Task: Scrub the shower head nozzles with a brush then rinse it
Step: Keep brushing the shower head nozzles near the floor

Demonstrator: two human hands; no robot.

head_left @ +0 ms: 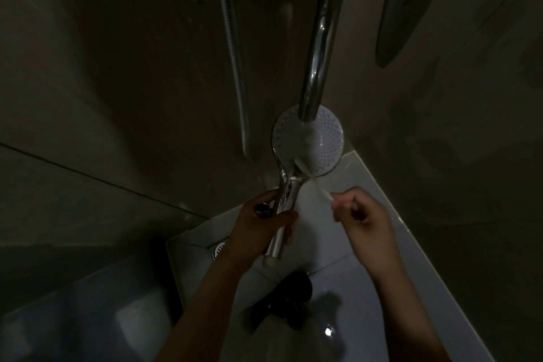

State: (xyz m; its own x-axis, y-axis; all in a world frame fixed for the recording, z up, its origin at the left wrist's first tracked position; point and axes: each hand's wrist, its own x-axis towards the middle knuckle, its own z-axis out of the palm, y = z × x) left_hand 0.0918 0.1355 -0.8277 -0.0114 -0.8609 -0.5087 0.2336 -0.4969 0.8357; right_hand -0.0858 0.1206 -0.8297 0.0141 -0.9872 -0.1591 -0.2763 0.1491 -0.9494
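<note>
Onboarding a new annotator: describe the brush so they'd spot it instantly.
Find the thick chrome pipe down the middle; its lower end overlaps the round white shower head. From that disc's lower edge a thin pale brush slants down-right into the right hand. Unlike the shiny handle in the left hand, it is slim and blurred.
</note>
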